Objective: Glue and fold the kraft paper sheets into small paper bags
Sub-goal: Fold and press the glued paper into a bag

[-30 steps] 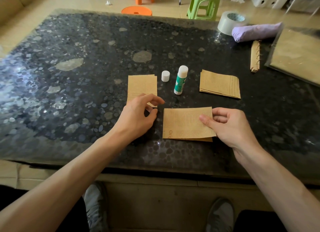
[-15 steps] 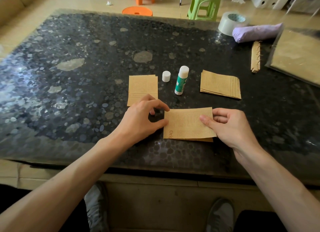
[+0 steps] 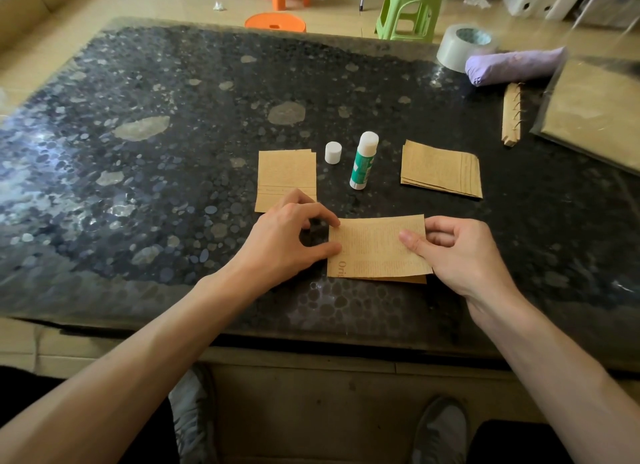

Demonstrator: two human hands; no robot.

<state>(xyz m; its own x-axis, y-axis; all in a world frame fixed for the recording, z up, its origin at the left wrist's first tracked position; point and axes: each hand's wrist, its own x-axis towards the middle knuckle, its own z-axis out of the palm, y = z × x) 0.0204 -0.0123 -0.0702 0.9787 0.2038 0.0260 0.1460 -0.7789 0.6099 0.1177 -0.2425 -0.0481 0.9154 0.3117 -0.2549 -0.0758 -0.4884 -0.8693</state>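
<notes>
Near edge of the counter [image 3: 138,228], about midway: a folded sheet [image 3: 374,252] is laid flat, print up, with a lower layer showing along its near edge. The right grip [image 3: 457,252] is clamped on the sheet's right edge, thumb on top, fingers curled at the edge. The left grip [image 3: 287,242] is set at the left edge, thumb tip on the paper and forefinger tip at the far-left corner. Whether that edge is pinched or only pressed cannot be told.

Handling, as judged:
- Kraft paper is light, thin and fairly stiff for paper.
- Creases are taken sharply, so a wrong fold would be marked for good.
- It would be slid easily on the glossy counter, so one edge should be pinned while the other is worked.
- Hold is best taken at edges and corners, thumb over, fingers under.
- Glued seams should be pressed flat, not pulled.

Step judged: the sheet is being squared up or a fold pressed down.

Farther in, a pile [image 3: 285,176] of folded pieces, likely finished bags, is seen just beyond the left grip, its near edge covered by the knuckles. A cap [image 3: 333,152] is stood beside the uncapped glue stick [image 3: 363,162], upright, mid-counter. A stack [image 3: 441,169] of sheets is laid to the right of the glue.

Toward the far right corner a purple roll [image 3: 516,65] and a tape roll [image 3: 464,46] are seen. A wrapped paper pack [image 3: 595,113] is at the right edge.
</notes>
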